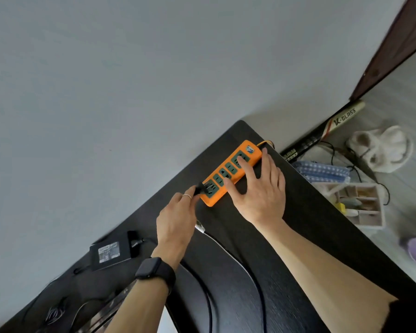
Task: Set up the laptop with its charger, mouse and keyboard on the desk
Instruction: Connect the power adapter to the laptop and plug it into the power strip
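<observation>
Leaning over the dark desk (298, 236), a person works with both bare hands at an orange power strip (228, 173) that lies diagonally just right of the frame's center, near the desk's far corner. The right hand (259, 188) lies flat on the strip, fingers spread, 1 fingertip on the green socket face toward the strip's upper end and another on the lower sockets, the thumb reaching toward the strip's near edge. The left hand (178, 217), just left of it, pinches a black plug (201, 187) between thumb and fingertips; the plug's prongs sit right at the socket on the strip's lower-left end, though whether they are seated I cannot tell. A ring shows on 1 finger of that hand, and a dark smartwatch (154, 272) wraps its wrist.

The charger brick (112, 252) rests on the desk at lower left of the frame, label up, with a black cable plugged into its end. More cables, 1 dark (208, 299) and 1 white (228, 251), loop across the desk between the forearms. The laptop, mouse and keyboard cannot be picked out clearly.

Off the desk at the right, the floor holds a divided white organizer box (360, 205), fluffy white slippers (380, 147) and a long tube printed K-GLASS (332, 126).
</observation>
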The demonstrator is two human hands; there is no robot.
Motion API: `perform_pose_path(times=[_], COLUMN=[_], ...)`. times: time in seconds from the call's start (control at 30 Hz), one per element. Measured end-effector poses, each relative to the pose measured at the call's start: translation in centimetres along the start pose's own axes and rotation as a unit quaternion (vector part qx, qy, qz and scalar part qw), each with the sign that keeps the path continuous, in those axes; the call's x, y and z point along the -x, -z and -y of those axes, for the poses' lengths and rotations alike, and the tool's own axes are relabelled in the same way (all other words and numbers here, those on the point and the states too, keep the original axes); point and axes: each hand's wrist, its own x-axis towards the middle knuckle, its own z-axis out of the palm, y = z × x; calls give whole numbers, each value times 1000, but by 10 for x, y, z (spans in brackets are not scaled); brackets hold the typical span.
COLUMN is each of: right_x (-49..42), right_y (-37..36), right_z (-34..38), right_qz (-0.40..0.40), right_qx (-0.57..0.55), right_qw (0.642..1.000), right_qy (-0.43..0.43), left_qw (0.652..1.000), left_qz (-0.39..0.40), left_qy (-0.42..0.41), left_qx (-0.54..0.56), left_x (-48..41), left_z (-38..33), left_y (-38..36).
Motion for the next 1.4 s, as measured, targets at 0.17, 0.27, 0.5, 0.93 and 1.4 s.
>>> perform_pose_path(times=[0.17, 0.27, 0.5, 0.93, 1.4], right_x=[0, 2, 0, 0, 0], right_y=[1, 3, 3, -1, 3], right_z=[1, 2, 3, 2, 5], right_qz=[7, 7, 2, 1, 12], right_qx=[6, 11, 14, 19, 26], right_qw=[1000, 1000, 1000, 1000, 1000], right_qy=[2, 2, 1, -3, -4], left_qw=[996, 993, 988, 958, 921], left_qz=[6, 15, -13, -5, 69], left_qy=[-42, -45, -83, -147, -217], left_qx=[-83, -105, -130, -247, -317], left_x=[2, 9, 12, -4, -26], left_z=[8, 12, 17, -2, -45], left_y=[6, 7, 1, 18, 44])
